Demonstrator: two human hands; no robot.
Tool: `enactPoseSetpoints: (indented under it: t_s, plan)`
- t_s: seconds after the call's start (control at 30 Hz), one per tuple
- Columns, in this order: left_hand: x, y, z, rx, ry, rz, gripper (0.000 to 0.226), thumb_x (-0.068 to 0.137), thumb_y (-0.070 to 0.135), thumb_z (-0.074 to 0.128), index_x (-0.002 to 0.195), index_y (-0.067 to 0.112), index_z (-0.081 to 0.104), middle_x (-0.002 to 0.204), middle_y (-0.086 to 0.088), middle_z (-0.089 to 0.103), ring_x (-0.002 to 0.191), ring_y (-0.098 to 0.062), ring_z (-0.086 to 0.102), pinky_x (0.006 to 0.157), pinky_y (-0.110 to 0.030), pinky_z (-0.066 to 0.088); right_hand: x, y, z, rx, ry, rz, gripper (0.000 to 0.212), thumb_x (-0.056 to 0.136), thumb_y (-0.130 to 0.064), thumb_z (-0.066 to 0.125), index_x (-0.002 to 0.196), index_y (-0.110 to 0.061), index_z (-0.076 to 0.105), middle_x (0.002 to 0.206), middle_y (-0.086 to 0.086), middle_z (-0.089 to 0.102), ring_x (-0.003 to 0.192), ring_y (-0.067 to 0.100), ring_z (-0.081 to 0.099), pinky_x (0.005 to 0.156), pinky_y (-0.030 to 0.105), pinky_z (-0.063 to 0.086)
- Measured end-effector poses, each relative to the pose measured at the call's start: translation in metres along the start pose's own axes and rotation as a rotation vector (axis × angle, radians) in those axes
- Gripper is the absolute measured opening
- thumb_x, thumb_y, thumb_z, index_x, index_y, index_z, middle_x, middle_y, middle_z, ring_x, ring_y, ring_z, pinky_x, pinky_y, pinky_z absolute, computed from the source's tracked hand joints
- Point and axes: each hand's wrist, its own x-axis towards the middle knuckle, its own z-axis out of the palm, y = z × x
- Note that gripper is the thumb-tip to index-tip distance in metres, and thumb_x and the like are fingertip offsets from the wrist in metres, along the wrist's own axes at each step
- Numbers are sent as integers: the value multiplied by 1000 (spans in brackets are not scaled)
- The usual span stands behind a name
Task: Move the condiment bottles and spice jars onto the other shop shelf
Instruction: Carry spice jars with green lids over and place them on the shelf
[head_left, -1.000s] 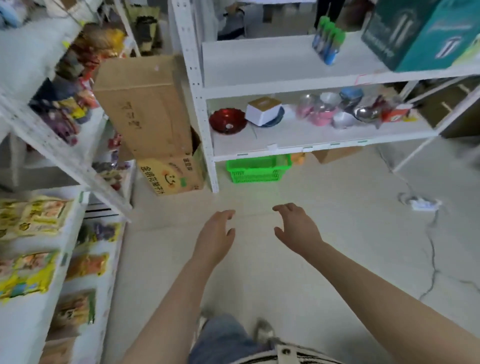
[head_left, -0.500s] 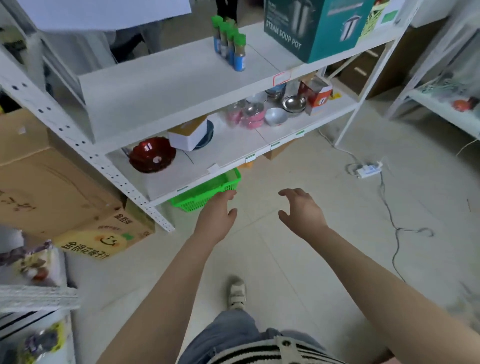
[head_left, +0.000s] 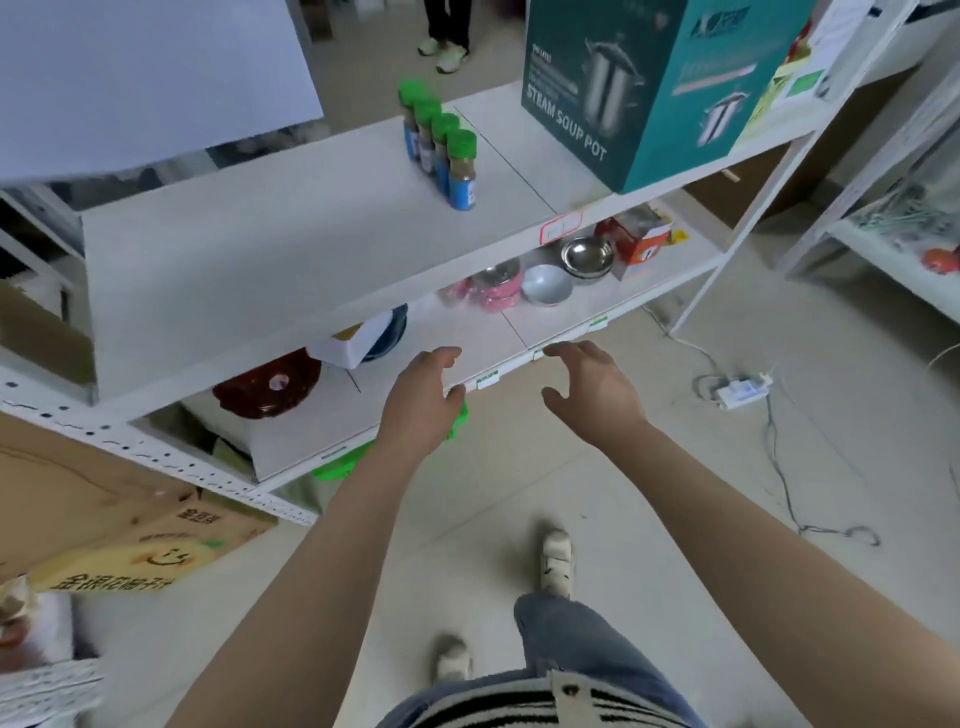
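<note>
Two-tiered white shop shelf (head_left: 270, 270) filled the upper frame, its long boards running from lower left to upper right. Item, large: one teal carton marked STEAM SOUP POT (head_left: 639, 88), standing at the right end of the upper board. Item, large: one brown cardboard box (head_left: 104, 519) on the floor at the left, printed with a smiling face. Items, task stock: four spice jars (head_left: 441, 140) with green caps and blue labels, all upright, long axes vertical, caps uppermost; the four stood touching in a single file on the upper board, the file running from the back toward the front edge, just left of the teal carton and apart from it. Items, lower board, left to right: one dark red bowl (head_left: 265, 384); one white box (head_left: 358, 343) resting on a blue dish; pink containers (head_left: 496, 291); one pale bowl (head_left: 545, 286); stacked steel bowls (head_left: 587, 257); one orange-and-red carton (head_left: 636, 239). One green basket (head_left: 343, 462) lay under the lower board, mostly hidden. One white power strip (head_left: 740, 392) with cable lay on the floor at the right. Left hand (head_left: 423, 405) and right hand (head_left: 592, 389) were both held out before the front edge of the lower board, well below the jars, apart from one another, fingers loosely spread and lightly curled, holding nothing.
</note>
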Motion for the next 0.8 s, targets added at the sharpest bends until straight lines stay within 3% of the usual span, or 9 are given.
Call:
enactPoseSetpoints:
  t_s: [0.23, 0.37, 0.53, 0.8]
  plan:
    - [105, 38, 16, -57, 135, -53, 42, 89, 10, 57, 130, 13, 52, 124, -7, 57, 118, -21, 52, 96, -27, 38, 112, 35, -30, 15, -48, -99, 50, 84, -22, 63, 133, -19, 49, 128, 9, 52, 120, 28, 48, 95, 39, 46]
    - [151, 45, 16, -57, 224, -100, 45, 87, 13, 59, 131, 13, 51, 122, -8, 57, 111, -22, 54, 88, -23, 37, 167, 39, -45, 24, -54, -158, 51, 84, -21, 63, 133, -20, 49, 127, 9, 53, 118, 27, 50, 93, 40, 49]
    - [212, 51, 10, -176, 304, -201, 54, 87, 18, 65, 136, 11, 45, 129, -11, 52, 114, -23, 54, 99, -33, 43, 223, 36, -51, 56, -49, -195, 49, 84, -20, 63, 131, -21, 51, 126, 8, 54, 115, 26, 53, 91, 36, 49]
    - [313, 44, 20, -273, 473, -289, 60, 75, 27, 77, 122, 4, 49, 115, -13, 52, 108, -32, 52, 88, -38, 47, 301, 34, -48, 46, -72, -201, 52, 84, -21, 63, 134, -21, 48, 126, 9, 54, 109, 27, 56, 90, 37, 50]
